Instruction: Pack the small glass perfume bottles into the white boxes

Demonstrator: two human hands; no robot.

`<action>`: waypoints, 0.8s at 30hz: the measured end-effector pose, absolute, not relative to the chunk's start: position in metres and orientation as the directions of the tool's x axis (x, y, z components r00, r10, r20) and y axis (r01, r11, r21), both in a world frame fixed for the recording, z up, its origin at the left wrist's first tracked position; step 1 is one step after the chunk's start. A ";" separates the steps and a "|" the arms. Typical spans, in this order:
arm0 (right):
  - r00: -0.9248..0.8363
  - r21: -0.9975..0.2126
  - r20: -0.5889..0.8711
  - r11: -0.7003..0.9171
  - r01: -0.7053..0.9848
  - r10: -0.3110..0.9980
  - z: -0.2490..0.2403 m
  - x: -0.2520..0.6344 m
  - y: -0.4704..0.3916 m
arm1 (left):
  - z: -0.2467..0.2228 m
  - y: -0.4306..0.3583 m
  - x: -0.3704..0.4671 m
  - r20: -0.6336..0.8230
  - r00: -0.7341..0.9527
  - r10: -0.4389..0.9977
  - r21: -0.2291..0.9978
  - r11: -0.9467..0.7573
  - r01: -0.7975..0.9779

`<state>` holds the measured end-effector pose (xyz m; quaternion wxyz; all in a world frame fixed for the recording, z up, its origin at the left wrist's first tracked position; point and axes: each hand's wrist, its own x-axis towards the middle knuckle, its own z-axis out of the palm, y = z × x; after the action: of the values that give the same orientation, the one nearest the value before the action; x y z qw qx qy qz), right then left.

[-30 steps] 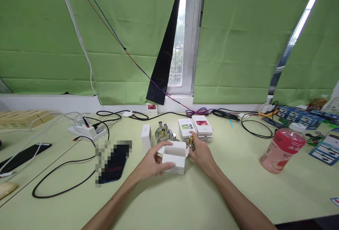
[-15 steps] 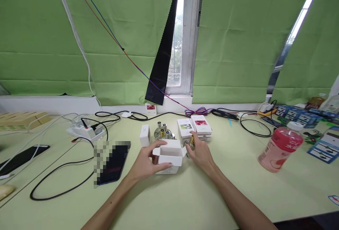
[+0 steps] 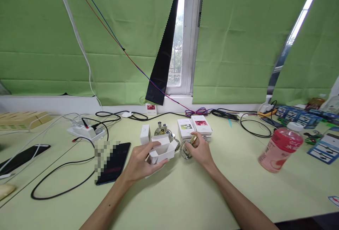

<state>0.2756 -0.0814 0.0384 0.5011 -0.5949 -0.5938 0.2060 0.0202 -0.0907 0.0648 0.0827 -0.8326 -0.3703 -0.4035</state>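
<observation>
White card forms the small open box [image 3: 162,151] that the left hand [image 3: 139,163] grips from below and behind, thumb on the near side, fingers curled round its back, the box tilted with its open top and flaps facing up and to the right. Just right of it, the right hand [image 3: 202,151] pinches a small round glass bottle with a gold cap [image 3: 188,147]; the bottle leans over and its base seems to rest on the pale green surface [image 3: 185,194], though the fingers hide part of it. Box and bottle are close but apart.

Behind them stand a cluster of silver- and gold-capped bottles [image 3: 163,130], an upright closed white box [image 3: 144,134] and a stack of flat white boxes with printed lids [image 3: 196,127]. A dark phone [image 3: 114,161] lies to the left, near a black cable [image 3: 60,180] and a white power strip [image 3: 86,130]. Well to the right lies a pink drink bottle [image 3: 281,149].
</observation>
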 end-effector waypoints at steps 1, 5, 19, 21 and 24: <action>0.217 -0.863 0.335 0.206 0.461 0.917 0.038 0.275 -0.081 | 0.065 -0.091 0.021 0.756 0.416 0.505 0.113 -0.727 0.677; 0.239 -0.947 0.262 0.200 0.252 0.935 0.038 0.274 -0.082 | 0.068 -0.095 0.026 0.779 0.506 0.370 -0.048 -0.770 0.637; 0.278 -0.907 0.005 0.121 -0.402 0.960 0.052 0.271 -0.090 | 0.056 -0.104 0.045 0.760 0.612 0.219 -0.250 -0.770 0.586; 0.256 -0.903 -0.026 0.087 -0.421 0.966 0.053 0.271 -0.091 | 0.056 -0.104 0.046 0.769 0.599 0.225 -0.255 -0.750 0.610; 0.227 -0.898 -0.043 0.061 -0.435 0.973 0.052 0.269 -0.092 | 0.056 -0.104 0.048 0.778 0.582 0.238 -0.259 -0.722 0.642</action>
<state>0.2692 -0.0920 0.0523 0.6568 -0.4266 -0.3151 0.5360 0.0480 -0.1035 0.0565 0.2679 -0.8480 -0.2596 -0.3766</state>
